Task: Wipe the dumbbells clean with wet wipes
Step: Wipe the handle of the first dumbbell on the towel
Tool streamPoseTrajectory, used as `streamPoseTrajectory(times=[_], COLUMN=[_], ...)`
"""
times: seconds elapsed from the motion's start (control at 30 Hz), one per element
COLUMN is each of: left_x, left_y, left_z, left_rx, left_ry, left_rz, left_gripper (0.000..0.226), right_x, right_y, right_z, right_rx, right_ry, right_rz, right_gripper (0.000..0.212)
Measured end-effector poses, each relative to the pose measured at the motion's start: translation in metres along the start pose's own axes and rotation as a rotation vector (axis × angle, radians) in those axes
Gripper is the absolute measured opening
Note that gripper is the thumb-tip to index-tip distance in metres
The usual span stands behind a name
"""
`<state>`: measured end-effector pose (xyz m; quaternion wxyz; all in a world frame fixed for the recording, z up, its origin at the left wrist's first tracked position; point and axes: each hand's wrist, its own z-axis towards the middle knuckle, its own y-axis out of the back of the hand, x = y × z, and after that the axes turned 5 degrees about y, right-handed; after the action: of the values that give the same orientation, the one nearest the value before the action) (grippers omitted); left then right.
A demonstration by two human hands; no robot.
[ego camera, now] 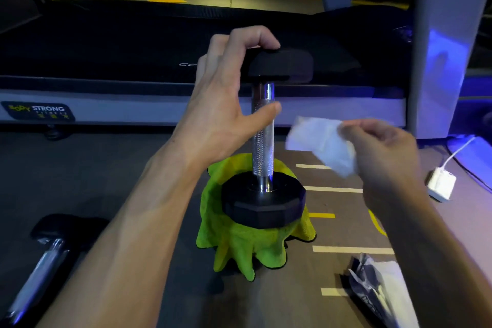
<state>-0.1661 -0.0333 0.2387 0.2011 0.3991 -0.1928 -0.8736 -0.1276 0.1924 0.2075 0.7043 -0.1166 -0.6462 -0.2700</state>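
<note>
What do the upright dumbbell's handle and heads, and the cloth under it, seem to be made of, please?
Handle: likely chromed steel; shiny, with a knurled grip band.
Heads: probably rubber or urethane coating; matte black, faceted edges.
Cloth: looks like microfibre; fuzzy lime-green pile, draped in soft folds.

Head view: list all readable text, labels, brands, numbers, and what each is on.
"BODY STRONG": badge on the treadmill's side rail; "BODY" is blurred, a likely reading.
Smaller lines under it: too small to read.
Pale logo on the treadmill belt: part hidden by the left hand, unreadable.
Print on the wipes packet: blurred, unreadable.
Dumbbell: no text visible.
</note>
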Motion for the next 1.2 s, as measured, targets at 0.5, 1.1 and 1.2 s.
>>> streamPoseTrajectory(times=[0.5,1.1,1.2], left_x=[-0.005,-0.009,-0.009], left_y=[0.007,0.017,0.017], left_z=[0.001,0.000,-0.001], left_rx=[0.039,0.123,0.118], left_ry=[0.053,0.129,0.114], left_rz=[-0.103,-0.288,-0.291], left_gripper=[0.052,0.036,0.035], right_x=[0.024,0.030,0.021], right_y=[-0.063,-0.101,-0.102], right_z=[-0.048,-0.014,-0.029], right_rx=[0.290,0.472,0.481], right_ry=[0.092,-0.125,0.027], right_rz=[0.415,0.670,0.625], right_gripper=[0.035,0.020,0.010])
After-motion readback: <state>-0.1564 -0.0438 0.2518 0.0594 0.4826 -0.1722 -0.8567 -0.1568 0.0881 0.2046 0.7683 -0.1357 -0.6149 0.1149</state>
